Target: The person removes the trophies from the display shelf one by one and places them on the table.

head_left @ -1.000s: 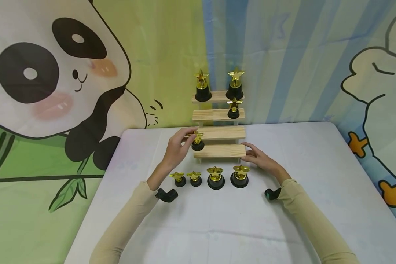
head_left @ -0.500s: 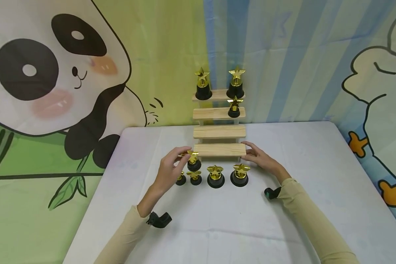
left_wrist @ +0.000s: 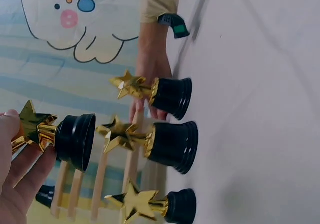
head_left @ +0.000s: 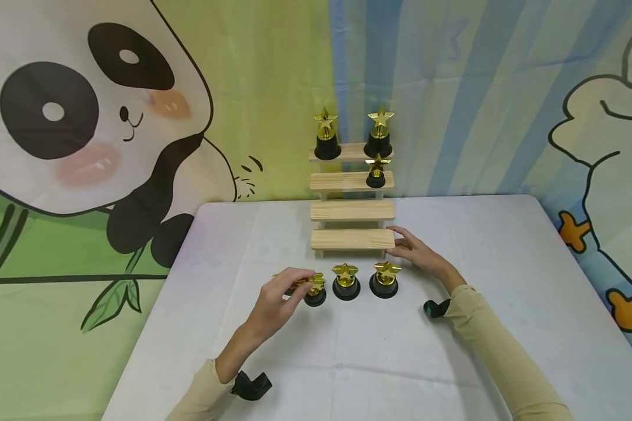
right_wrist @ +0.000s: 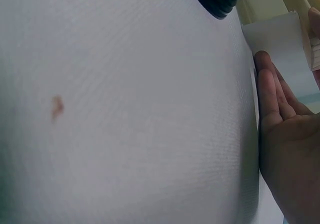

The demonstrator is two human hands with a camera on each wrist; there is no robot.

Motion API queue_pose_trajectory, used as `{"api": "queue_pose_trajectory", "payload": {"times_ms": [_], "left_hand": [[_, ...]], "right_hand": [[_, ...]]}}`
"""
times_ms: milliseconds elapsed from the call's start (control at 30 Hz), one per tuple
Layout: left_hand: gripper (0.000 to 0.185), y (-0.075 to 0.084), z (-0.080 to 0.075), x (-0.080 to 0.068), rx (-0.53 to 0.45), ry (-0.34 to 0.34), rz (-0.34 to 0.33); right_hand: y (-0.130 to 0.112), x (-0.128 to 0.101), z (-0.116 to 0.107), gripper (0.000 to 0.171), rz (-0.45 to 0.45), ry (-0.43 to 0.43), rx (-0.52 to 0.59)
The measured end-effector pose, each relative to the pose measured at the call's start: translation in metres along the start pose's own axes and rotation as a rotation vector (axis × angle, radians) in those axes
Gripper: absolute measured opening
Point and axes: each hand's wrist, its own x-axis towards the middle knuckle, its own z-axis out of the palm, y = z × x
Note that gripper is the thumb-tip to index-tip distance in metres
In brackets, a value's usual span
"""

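Note:
My left hand [head_left: 271,304] pinches a small gold star trophy [left_wrist: 75,141] by its star. The trophy's black base sits higher than the others' bases in the left wrist view. It is in front of the row on the table, where two large trophies [head_left: 346,283] [head_left: 384,282] stand upright. Small trophies in that row are mostly hidden behind my left hand. My right hand [head_left: 418,251] holds the right end of the lowest step of the wooden stand [head_left: 353,239], with fingers above and below the plank. Fingers [right_wrist: 268,89] lie beside the stand's white leg.
Two large trophies [head_left: 326,143] [head_left: 378,140] stand on the top step, one at each end. One small trophy [head_left: 376,175] is on the step below, at the right. A white cloth [head_left: 374,362] covers the table. A printed panda curtain [head_left: 263,88] hangs behind.
My left hand has brought the trophy away from the left of the lower steps, down and toward me to the row on the table. My right hand stays at the stand.

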Motion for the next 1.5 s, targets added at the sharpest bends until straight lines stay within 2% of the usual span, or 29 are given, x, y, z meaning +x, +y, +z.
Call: {"api": "queue_pose_trajectory", "payload": {"times_ms": [167,333,533,700,867,1200,1500], "left_hand": [[0.033,0.003,0.02,-0.004,-0.051,-0.054,0.059],[0.033,0.009,0.047,-0.002,-0.131,-0.133,0.071],[0.031,0.021,0.083,0.016,-0.178,-0.186,0.124],[0.027,0.027,0.103,0.028,-0.185,-0.213,0.144],[0.024,0.024,0.114,0.029,-0.178,-0.226,0.116],[0.019,0.012,0.133,0.018,-0.155,-0.25,0.079],[0.018,0.007,0.144,0.011,-0.159,-0.283,0.057]], "right_hand": [[0.002,-0.001,0.0,0.073,0.003,0.001,-0.001],[0.003,-0.002,0.0,0.074,0.011,0.001,0.004],[0.002,0.0,0.0,0.075,0.021,0.011,-0.006],[0.001,0.001,0.001,0.073,0.02,0.015,-0.007],[0.002,0.002,0.001,0.074,0.029,0.015,-0.012],[0.002,0.0,0.0,0.072,0.01,0.012,-0.009],[0.002,-0.001,0.0,0.07,-0.005,0.007,0.006]]}}
